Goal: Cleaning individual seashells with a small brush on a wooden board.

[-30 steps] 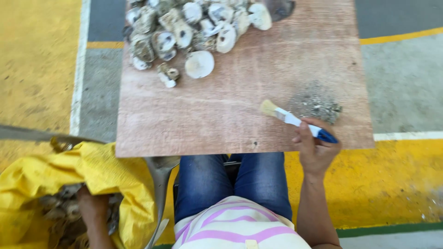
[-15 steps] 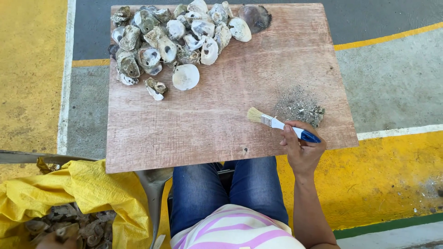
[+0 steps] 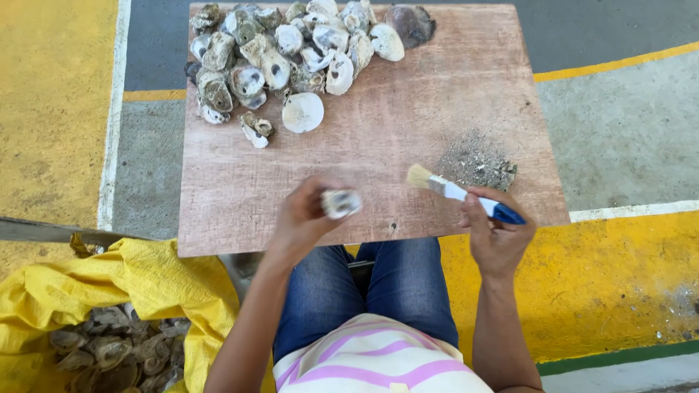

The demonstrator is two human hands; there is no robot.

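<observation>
A pale, whitish shell (image 3: 341, 203) sits pinched in the left hand (image 3: 306, 218), just below the middle of the frame, over the board's near edge. To its right, a small brush (image 3: 460, 193) with tan bristles, white ferrule and blue handle lies slanted in the right hand (image 3: 499, 236), bristles pointing upper left toward the shell.

Blue-handled brush (image 3: 466, 194), yellow sack (image 3: 109, 284)

Left hand (image 3: 302, 218) up, newly gripping shell (image 3: 341, 203)
</observation>
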